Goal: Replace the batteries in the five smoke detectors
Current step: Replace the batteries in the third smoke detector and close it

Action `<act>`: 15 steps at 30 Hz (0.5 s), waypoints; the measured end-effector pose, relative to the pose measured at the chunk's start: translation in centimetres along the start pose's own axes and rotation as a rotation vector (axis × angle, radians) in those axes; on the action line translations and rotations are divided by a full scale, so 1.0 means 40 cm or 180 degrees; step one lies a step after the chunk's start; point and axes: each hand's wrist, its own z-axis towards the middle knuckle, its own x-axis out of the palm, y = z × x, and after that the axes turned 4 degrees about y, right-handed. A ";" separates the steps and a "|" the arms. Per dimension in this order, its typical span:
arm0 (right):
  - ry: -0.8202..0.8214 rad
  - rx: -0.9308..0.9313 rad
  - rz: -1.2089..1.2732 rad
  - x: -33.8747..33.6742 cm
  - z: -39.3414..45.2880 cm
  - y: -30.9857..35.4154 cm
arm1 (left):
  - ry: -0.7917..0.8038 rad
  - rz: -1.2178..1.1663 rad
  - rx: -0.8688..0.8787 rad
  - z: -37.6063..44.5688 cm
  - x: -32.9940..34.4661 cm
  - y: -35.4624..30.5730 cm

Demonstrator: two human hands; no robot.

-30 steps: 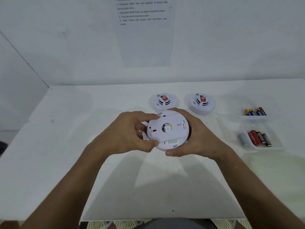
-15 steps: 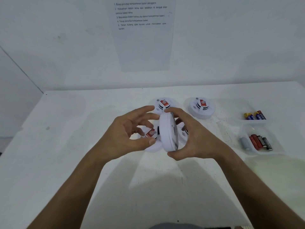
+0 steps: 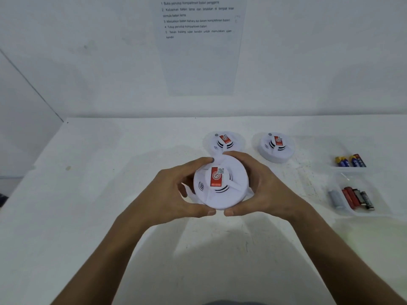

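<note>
both hands, left (image 3: 174, 192) and right (image 3: 262, 188), grip the smoke detector (image 3: 220, 183), fingers curled round its rim, label up.

Three smoke detectors (image 3: 221, 183), two trays (image 3: 383, 211), two hands (image 3: 174, 192).

You're working in bright, even, cool-toned light; soft grey shadows of your arms fan out toward you across the white table (image 3: 88, 216). The picture is slightly soft overall, the wall sheet (image 3: 199, 40) text barely readable, and wide-angle bending curves the table edges outward
</note>
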 end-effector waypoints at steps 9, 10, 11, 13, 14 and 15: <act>0.0030 0.0020 -0.0293 -0.002 -0.007 -0.005 | 0.0046 0.0427 0.0052 0.001 -0.002 -0.012; 0.0028 0.0021 -0.0281 -0.001 -0.008 -0.005 | 0.0051 0.0416 0.0057 0.001 -0.002 -0.013; 0.0025 0.0019 -0.0273 0.000 -0.009 -0.007 | 0.0049 0.0405 0.0059 0.002 -0.002 -0.013; 0.0022 0.0008 -0.0258 0.000 -0.012 -0.006 | 0.0040 0.0379 0.0054 0.002 0.000 -0.016; 0.0027 0.0002 -0.0254 -0.001 -0.015 -0.005 | 0.0042 0.0366 0.0050 0.002 0.002 -0.018; 0.0032 -0.0006 -0.0254 -0.003 -0.017 -0.005 | 0.0046 0.0345 0.0047 0.001 0.004 -0.021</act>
